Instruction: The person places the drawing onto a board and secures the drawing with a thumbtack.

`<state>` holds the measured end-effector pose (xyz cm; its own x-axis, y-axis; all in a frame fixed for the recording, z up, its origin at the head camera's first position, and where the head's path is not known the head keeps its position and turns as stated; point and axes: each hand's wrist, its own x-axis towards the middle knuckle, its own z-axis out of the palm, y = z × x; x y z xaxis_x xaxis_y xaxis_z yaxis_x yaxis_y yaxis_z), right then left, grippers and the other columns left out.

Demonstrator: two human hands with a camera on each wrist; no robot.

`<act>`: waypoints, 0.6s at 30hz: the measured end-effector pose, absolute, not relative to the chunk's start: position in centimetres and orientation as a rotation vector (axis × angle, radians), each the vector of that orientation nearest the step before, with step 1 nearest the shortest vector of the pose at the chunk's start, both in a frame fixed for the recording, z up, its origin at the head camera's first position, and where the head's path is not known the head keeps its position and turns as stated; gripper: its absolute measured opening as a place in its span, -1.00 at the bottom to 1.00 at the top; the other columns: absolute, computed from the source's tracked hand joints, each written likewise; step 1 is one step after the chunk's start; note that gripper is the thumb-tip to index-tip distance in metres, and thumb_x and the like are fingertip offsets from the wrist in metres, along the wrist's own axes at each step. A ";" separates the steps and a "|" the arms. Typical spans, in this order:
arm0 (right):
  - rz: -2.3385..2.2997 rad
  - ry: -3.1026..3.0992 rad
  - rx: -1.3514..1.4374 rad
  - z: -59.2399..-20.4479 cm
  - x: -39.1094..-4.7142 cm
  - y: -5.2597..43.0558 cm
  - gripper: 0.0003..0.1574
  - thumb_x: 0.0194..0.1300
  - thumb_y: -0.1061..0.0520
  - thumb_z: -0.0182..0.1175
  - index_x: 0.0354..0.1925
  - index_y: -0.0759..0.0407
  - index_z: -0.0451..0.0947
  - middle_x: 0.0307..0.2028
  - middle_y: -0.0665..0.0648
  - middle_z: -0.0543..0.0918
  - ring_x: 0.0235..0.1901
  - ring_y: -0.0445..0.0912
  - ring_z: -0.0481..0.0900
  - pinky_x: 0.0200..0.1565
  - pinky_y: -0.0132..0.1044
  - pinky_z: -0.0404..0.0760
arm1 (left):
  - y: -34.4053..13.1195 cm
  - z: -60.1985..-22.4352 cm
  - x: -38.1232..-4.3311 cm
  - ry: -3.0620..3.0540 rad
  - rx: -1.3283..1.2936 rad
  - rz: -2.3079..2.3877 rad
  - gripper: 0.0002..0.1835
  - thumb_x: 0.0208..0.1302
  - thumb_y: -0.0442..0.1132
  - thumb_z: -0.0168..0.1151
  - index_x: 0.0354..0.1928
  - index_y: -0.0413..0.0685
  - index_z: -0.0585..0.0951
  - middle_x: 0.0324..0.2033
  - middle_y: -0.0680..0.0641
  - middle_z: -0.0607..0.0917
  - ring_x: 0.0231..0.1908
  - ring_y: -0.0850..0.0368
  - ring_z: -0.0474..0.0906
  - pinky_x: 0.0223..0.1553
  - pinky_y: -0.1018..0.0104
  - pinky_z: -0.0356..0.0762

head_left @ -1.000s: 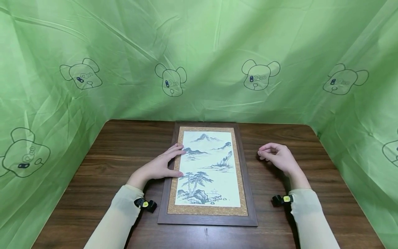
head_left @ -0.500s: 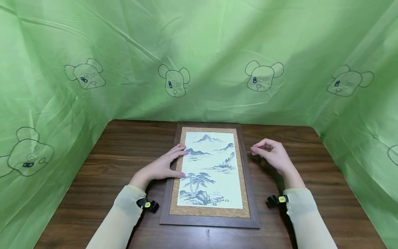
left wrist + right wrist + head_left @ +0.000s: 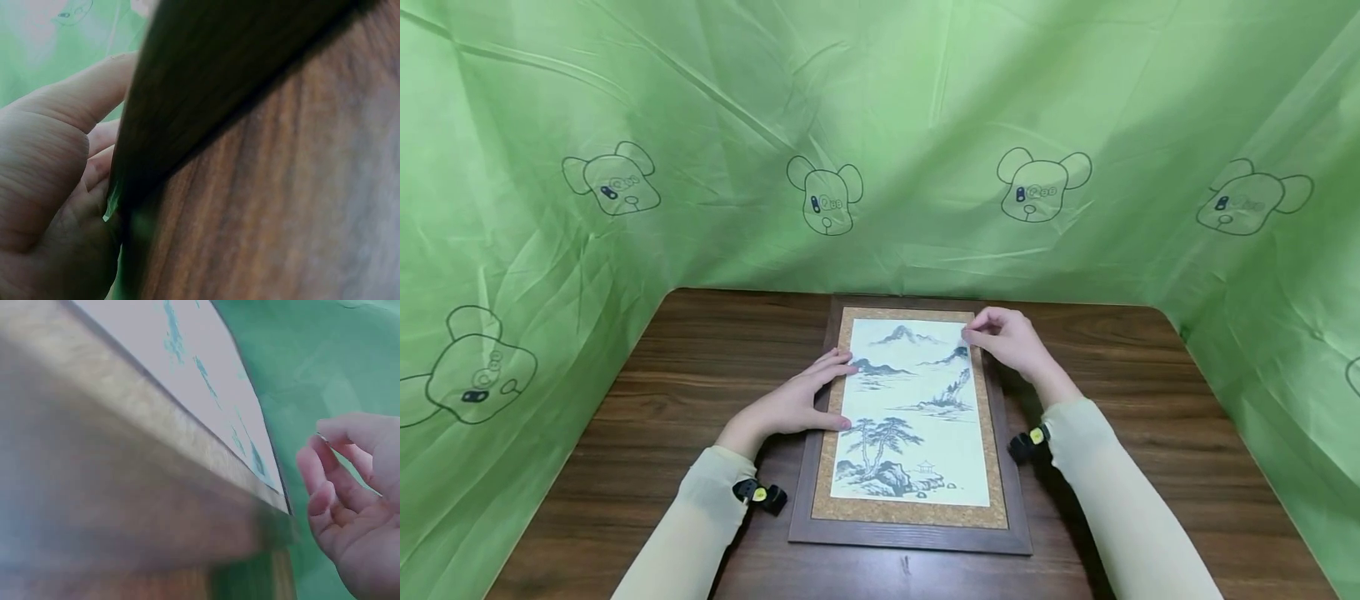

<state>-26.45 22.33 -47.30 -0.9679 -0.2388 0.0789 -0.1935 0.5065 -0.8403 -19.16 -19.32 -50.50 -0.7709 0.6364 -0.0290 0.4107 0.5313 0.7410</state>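
A framed cork board [image 3: 910, 511] lies flat on the table, and on it sits a white sheet of paper [image 3: 947, 446] with an ink landscape of mountains and pines. My left hand [image 3: 786, 407] rests across the board's left side, its fingers and thumb reaching the paper's left edge. At the paper's upper right corner, my right hand [image 3: 1011, 342] has thumb and index finger together. The right wrist view shows a tiny shiny thing [image 3: 321, 435] pinched between those fingertips, its kind too small to tell. In the left wrist view, the frame hides my left fingertips.
The brown wooden table [image 3: 700, 350] extends to both sides of the board. A green curtain [image 3: 917, 208] with bear-head outlines encloses the back and sides, close behind the frame's far edge. Each wrist carries a small black camera [image 3: 769, 498].
My right hand has moved left and away from me, from the table beside the frame to over the paper's upper right corner. The left hand has stayed on the board.
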 end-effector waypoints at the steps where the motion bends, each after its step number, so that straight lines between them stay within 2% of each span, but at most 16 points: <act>1: -1.458 2.698 -0.403 -47.2 -26.9 21.8 -0.87 0.47 0.10 0.47 -0.15 0.16 0.77 -0.23 0.11 0.83 -0.27 0.02 0.71 -0.23 -0.24 0.65 | -19.3 -50.5 -19.1 2.477 0.874 1.084 0.00 0.33 0.13 0.60 0.69 0.04 0.33 0.76 0.00 0.03 0.75 0.00 -0.28 0.65 -0.29 -0.07; 4: -1.339 2.749 -0.480 -47.3 -28.4 20.2 -0.89 0.49 0.07 0.46 -0.16 0.08 0.79 -0.21 0.04 0.83 -0.19 -0.05 0.73 -0.12 -0.18 0.67 | -19.2 -50.4 -19.1 2.478 0.888 1.097 -0.01 0.32 0.10 0.61 0.68 0.00 0.35 0.76 -0.04 0.04 0.75 -0.06 -0.26 0.65 -0.31 -0.08; 9: -1.176 2.825 -0.523 -47.1 -30.1 17.5 -0.92 0.50 0.05 0.45 -0.17 0.01 0.81 -0.17 0.01 0.82 -0.09 -0.01 0.72 0.00 -0.02 0.68 | -19.1 -50.4 -19.2 2.470 0.897 1.122 -0.01 0.31 0.07 0.62 0.67 -0.03 0.36 0.75 -0.09 0.06 0.75 -0.12 -0.25 0.64 -0.35 -0.10; 18: -1.090 2.860 -0.546 -47.7 -31.4 14.7 -0.94 0.47 0.08 0.49 -0.21 0.00 0.86 -0.21 -0.03 0.84 -0.14 -0.04 0.69 -0.06 -0.07 0.65 | -19.2 -50.6 -19.3 2.477 0.886 1.108 -0.02 0.31 0.08 0.62 0.67 0.00 0.36 0.75 -0.05 0.07 0.75 -0.08 -0.25 0.65 -0.29 -0.10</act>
<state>-31.36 14.69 -47.71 -0.9378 -0.3344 0.0932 -0.3116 0.6925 -0.6506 -19.31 -19.24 -50.57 -0.7702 0.6378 -0.0097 0.4178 0.5158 0.7479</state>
